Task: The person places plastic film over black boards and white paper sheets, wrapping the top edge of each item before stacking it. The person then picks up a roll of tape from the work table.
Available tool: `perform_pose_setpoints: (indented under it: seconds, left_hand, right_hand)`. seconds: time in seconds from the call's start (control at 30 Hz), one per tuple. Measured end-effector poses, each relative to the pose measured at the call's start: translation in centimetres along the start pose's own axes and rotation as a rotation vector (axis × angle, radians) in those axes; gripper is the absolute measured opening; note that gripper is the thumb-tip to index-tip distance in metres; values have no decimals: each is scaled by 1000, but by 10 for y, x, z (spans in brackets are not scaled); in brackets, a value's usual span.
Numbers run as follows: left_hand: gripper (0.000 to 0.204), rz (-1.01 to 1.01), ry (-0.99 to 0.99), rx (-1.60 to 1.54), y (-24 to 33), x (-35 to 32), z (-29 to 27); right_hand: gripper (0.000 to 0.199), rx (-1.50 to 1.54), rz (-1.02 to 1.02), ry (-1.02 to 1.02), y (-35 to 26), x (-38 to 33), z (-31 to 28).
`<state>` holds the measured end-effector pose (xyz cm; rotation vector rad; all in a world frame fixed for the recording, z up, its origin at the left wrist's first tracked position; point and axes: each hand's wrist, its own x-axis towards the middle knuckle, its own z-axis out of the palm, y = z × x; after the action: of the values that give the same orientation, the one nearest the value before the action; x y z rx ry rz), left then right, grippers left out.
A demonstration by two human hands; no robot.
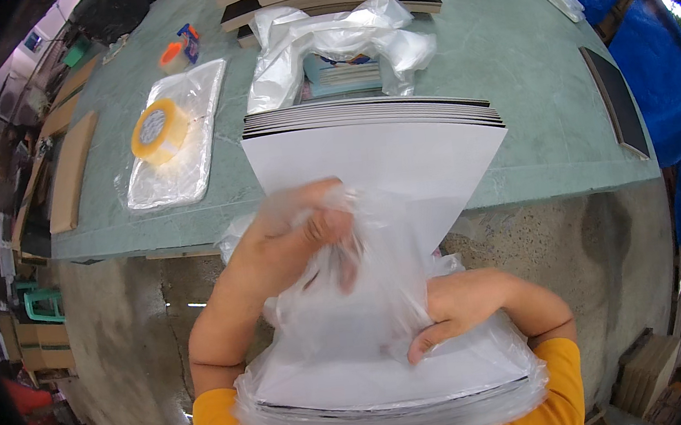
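A thick stack of white boards with black edges (376, 156) reaches from the table's near edge back toward my chest. A clear plastic bag (319, 329) covers its near part, crumpled and bunched over the middle. My left hand (301, 228) is closed on a gathered fold of the bag above the stack, slightly smeared by motion. Lower and to the right, my right hand (464, 307) grips the bag against the boards, its thumb showing and its other fingers mostly hidden by film.
On the green table (528, 112), a yellow tape roll (159, 132) rests on folded plastic bags (181, 179). Behind it lies a tape dispenser (181, 50). A crumpled white plastic bag (276, 59) sits before stacked boards (320, 1). One dark board (615, 102) lies at right.
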<state>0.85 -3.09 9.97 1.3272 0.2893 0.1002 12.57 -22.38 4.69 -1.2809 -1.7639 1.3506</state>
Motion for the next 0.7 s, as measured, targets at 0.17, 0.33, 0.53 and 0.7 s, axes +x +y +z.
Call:
perform_pose_setpoints:
  seconds: [0.17,0.33,0.53,0.7]
  left_hand:
    - [17,34,-938,441,-6,17,-40]
    - [18,287,-1205,375,23,3,-29]
    - [19,-34,-669,1794,-64,-16,-57]
    - [27,-95,-623,1141,-21,-15,-46]
  right_hand:
    - [32,414,-138,111,-27,-23,-41]
    - [31,-187,323,-234,-15,-22,-31]
    - [22,-740,480,38,-13,-45,-21]
    - [16,-756,199,1504,-23,-55,-60]
